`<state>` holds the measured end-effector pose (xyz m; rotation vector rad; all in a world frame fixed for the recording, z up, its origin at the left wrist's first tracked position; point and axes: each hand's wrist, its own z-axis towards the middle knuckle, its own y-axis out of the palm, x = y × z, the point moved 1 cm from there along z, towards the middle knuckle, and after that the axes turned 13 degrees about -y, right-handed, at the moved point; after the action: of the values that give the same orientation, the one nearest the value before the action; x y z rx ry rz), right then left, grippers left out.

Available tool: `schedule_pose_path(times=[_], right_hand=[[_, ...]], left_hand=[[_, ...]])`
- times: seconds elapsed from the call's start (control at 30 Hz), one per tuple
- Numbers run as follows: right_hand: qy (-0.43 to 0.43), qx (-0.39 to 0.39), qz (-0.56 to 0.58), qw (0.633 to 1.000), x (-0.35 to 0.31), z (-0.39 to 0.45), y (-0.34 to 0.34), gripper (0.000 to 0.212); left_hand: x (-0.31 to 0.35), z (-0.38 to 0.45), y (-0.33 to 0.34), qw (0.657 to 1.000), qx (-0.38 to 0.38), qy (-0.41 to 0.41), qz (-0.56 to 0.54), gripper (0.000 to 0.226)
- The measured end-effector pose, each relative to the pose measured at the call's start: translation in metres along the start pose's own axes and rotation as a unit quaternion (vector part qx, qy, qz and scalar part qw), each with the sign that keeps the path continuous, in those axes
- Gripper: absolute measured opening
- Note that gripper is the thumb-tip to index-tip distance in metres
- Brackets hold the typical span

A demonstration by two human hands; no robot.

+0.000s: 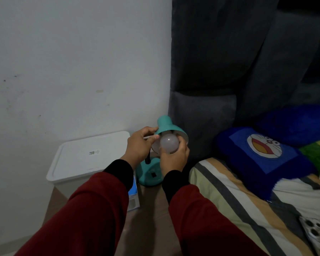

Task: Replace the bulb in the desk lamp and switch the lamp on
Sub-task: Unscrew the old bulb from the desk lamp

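Observation:
A teal desk lamp stands on a brown surface beside the bed, its round base (pixel 150 174) low and its shade (pixel 169 126) tilted toward me. My left hand (pixel 139 145) grips the left rim of the shade. A white round bulb (pixel 169 144) sits at the mouth of the shade, and my right hand (pixel 175 156) is closed around it from below. The lamp is unlit. Its black neck is mostly hidden behind my left hand. A dark switch shows on the base.
A white lidded plastic box (pixel 85 157) stands left of the lamp against the wall. A small blue and white carton (pixel 134 196) lies under my left sleeve. The bed (pixel 238 198) with striped sheet and blue cartoon pillow (pixel 262 150) is on the right.

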<state>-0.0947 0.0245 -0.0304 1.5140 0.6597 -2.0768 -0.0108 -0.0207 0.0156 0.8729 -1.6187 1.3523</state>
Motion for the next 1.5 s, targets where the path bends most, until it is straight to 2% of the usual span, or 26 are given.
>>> schedule_pose_path(times=[0.27, 0.5, 0.6, 0.77, 0.87, 1.03, 1.13, 1.37, 1.5], right_hand=[[0.019, 0.004, 0.089, 0.996, 0.001, 0.001, -0.001, 0.061], [-0.016, -0.017, 0.037, 0.999, 0.005, -0.003, -0.014, 0.065], [-0.031, -0.018, 0.018, 0.999, 0.006, -0.006, -0.027, 0.066], [-0.058, -0.034, 0.018, 0.998, 0.005, -0.017, -0.049, 0.068], [-0.093, -0.068, 0.012, 0.993, 0.006, -0.027, -0.056, 0.075], [-0.14, -0.134, -0.064, 0.979, 0.018, -0.046, -0.058, 0.061], [-0.152, -0.176, -0.096, 0.968, 0.032, -0.059, -0.055, 0.057], [-0.093, -0.329, -0.166, 0.925, 0.081, -0.078, -0.047, 0.044], [-0.063, -0.362, -0.182, 0.912, 0.099, -0.081, -0.04, 0.043]], left_hand=[[0.0, 0.0, -0.001, 1.0, 0.005, 0.007, 0.004, 0.029], [0.001, -0.004, -0.001, 0.999, 0.014, 0.013, 0.036, 0.034], [0.001, -0.009, -0.006, 0.997, 0.01, 0.015, 0.077, 0.044], [-0.005, -0.024, -0.01, 0.997, 0.01, -0.001, 0.078, 0.056], [-0.014, -0.034, -0.015, 0.997, 0.017, -0.01, 0.079, 0.053], [-0.045, -0.053, -0.026, 0.993, 0.047, -0.027, 0.101, 0.047], [-0.073, -0.058, -0.032, 0.984, 0.048, -0.028, 0.169, 0.045], [-0.136, -0.064, -0.04, 0.958, 0.013, -0.032, 0.285, 0.048], [-0.16, -0.066, -0.044, 0.958, 0.023, -0.023, 0.285, 0.05]])
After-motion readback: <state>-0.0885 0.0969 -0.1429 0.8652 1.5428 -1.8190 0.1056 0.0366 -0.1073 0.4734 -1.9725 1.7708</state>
